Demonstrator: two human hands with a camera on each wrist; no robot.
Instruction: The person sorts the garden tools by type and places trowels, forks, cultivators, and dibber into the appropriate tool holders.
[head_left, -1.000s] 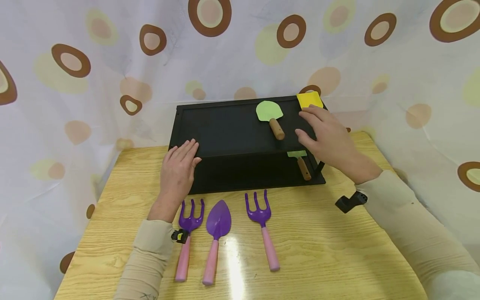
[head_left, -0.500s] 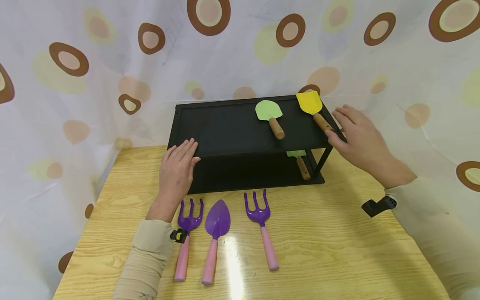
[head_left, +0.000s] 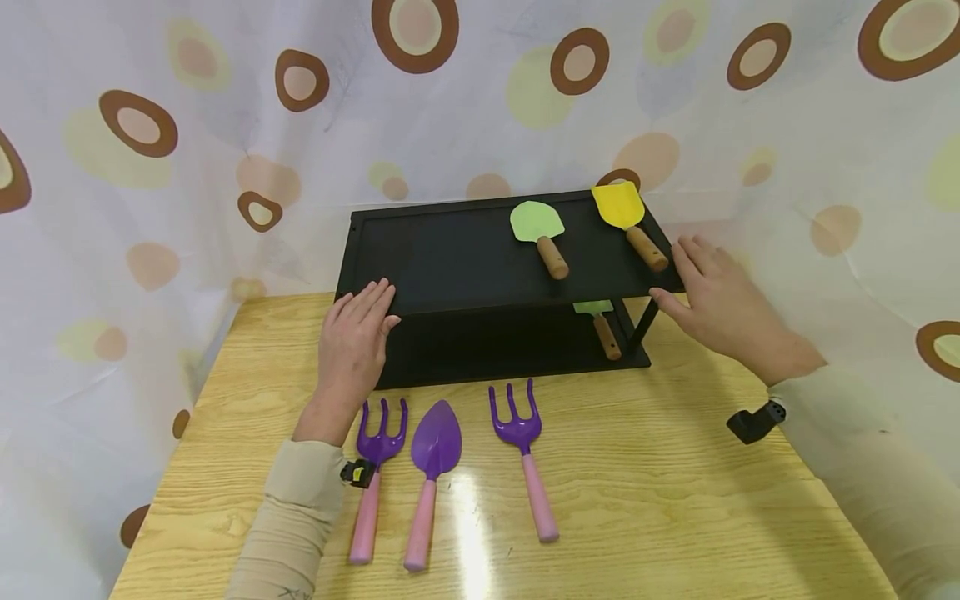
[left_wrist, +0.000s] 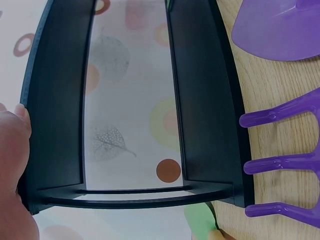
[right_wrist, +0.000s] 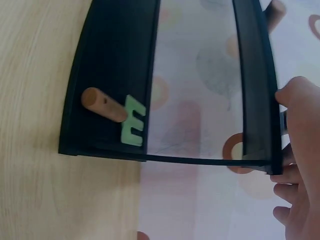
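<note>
A black two-tier shelf [head_left: 442, 258] stands on the table in the head view. My left hand [head_left: 352, 354] rests with fairly straight fingers on the top's left front corner. At the right front corner, my right hand [head_left: 727, 308] touches the edge, thumb at the front and fingers along the side. On the top lie a small light-green shovel [head_left: 537, 223] and a yellow shovel [head_left: 621, 207], both with wooden handles. The lower tier holds a small green rake [head_left: 606, 333], also visible as a toothed head [right_wrist: 132, 122] in the right wrist view.
Before the shelf lie a purple garden fork [head_left: 380, 442] with a pink handle, a purple trowel [head_left: 437, 442] and a second purple fork [head_left: 520, 429]. A patterned curtain [head_left: 480, 108] hangs behind the wooden table [head_left: 637, 483]. The left wrist view shows fork tines [left_wrist: 285, 164] near the shelf.
My right hand has moved right from over the yellow shovel, exposing its handle, and then onto the shelf's right front corner. The left hand stays in place.
</note>
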